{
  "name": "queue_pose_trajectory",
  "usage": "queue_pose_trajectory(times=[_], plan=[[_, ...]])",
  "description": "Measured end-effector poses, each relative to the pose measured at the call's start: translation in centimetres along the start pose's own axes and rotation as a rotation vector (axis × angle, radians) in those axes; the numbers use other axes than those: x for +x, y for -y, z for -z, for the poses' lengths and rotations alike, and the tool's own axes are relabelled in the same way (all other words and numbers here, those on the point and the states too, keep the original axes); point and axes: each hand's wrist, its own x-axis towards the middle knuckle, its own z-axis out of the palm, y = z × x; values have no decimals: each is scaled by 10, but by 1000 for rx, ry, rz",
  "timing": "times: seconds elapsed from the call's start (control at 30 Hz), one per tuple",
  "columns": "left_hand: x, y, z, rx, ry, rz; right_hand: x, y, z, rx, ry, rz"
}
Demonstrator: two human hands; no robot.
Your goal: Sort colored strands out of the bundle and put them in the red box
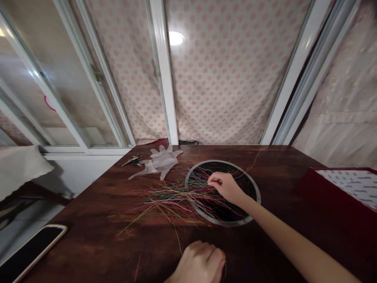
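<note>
Thin wires [176, 196] in red, green, yellow and white lie in a loose, tangled bundle on the dark wooden table, their right part over a round black plate [250, 196] with a grey rim. Above the plate, at the right part of the bundle, my right hand [225, 186] has its thumb and fingers pinched together; whatever is between the fingertips is too small to name. Near the table's front edge, my left hand [203, 261] is closed with its knuckles up, and its fingertips are hidden. A yellow wire end reaches close to that hand.
Clear plastic gloves [161, 162] and keys [135, 160] lie at the back left. A phone [32, 251] sits at the front left, a dark red box [332, 192] at the right. One red wire [138, 267] lies apart near the front. Behind the table stand framed windows with a dotted curtain.
</note>
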Motion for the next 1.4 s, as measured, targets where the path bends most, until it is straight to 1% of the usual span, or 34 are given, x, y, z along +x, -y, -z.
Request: queue_pose_trajectory(times=[0.1,0.27,0.37,0.43,0.5,0.57,0.63,0.67,0.73,0.8,0.9,0.97,1.0,1.07,1.17,1.3,1.4], plan=[[1,1,1,-7,7,29,-5,1,22,37,-121,-76],[0,1,1,-26,7,35,-22,-11,65,51,-363,-199],[-2,1,0,-60,28,57,-36,-14,90,23,-528,-236],[-4,1,0,-78,40,68,-46,-11,102,-2,-659,-239],[-5,3,0,-90,46,71,-56,-3,110,-14,-818,-206],[-5,4,0,-112,61,89,-64,8,111,11,-953,-159],[-5,5,1,-171,98,130,-71,18,107,88,-1027,-150],[-5,4,1,-221,118,162,-74,22,102,146,-1035,-167],[-4,3,3,-350,155,245,-82,30,90,290,-1015,-211],[-4,0,4,-479,172,366,-90,37,74,433,-918,-257],[-3,-4,7,-717,208,638,-102,46,46,578,-677,-340],[0,-6,9,-951,230,818,-109,51,29,648,-516,-394],[1,-6,10,-1076,234,880,-113,53,22,676,-444,-411],[6,-6,12,-1292,214,936,-120,55,10,717,-327,-430],[14,-4,14,-1494,173,967,-130,54,-2,744,-237,-443],[18,-4,13,-1559,106,1072,-137,52,-8,707,-183,-445],[17,-4,10,-1563,90,1118,-139,53,-9,669,-160,-441]])
